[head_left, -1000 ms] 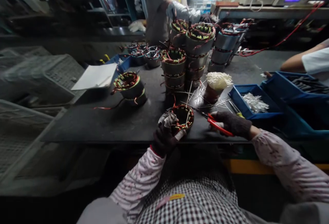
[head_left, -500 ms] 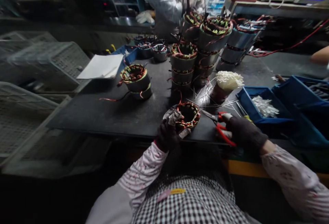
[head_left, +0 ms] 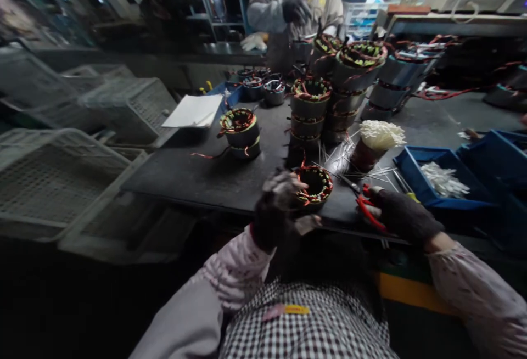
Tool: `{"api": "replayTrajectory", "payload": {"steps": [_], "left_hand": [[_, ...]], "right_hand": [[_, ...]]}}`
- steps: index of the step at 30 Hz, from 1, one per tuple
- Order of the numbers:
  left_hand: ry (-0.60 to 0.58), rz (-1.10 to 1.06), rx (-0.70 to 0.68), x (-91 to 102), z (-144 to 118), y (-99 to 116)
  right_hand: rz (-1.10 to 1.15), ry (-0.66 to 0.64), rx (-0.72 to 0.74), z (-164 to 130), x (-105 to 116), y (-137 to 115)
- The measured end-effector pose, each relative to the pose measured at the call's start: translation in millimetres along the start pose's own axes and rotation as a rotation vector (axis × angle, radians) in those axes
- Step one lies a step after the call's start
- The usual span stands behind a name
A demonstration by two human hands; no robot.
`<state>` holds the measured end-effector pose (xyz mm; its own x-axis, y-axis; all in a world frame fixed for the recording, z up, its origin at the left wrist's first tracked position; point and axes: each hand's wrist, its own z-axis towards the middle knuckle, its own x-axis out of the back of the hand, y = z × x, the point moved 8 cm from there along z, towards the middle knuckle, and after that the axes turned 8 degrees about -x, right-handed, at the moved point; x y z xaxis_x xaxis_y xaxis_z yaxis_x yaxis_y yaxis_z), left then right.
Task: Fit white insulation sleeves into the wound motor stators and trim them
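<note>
A short ring-shaped motor stator with red wires and white ties round its top stands near the table's front edge. My left hand, in a dark glove with bare or taped fingertips, is at its left side. Its fingers are at the rim and the thumb is low in front; motion smears them a little. In my gloved right hand is a pair of red-handled scissors, with the blades pointing left towards the stator. The blades look nearly together and are apart from the stator.
Loose white cable ties lie behind the stator, beside a pot of upright ties. Stacked stators stand further back, two more to the left. Blue bins are at right, crates at left. A co-worker stands opposite.
The view has swung left, so the table sits further right. The co-worker's gloved hand has come up into sight. My left hand has shifted slightly at the stator; the scissors stay in my right hand.
</note>
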<state>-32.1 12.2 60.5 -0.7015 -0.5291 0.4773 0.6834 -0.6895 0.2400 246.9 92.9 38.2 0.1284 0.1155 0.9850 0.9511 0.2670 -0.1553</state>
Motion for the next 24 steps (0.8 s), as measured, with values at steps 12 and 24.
{"api": "replayTrajectory", "payload": {"steps": [12,24], "left_hand": [[-0.695,0.195,-0.014,-65.5,10.3,-97.0],[-0.61,0.419,0.243,-54.8,32.6,-206.5]], "right_hand": [[0.095,0.174,-0.297,20.7,-31.6,5.3],[0.103,0.192,-0.285,20.5,-31.1,3.5]]}}
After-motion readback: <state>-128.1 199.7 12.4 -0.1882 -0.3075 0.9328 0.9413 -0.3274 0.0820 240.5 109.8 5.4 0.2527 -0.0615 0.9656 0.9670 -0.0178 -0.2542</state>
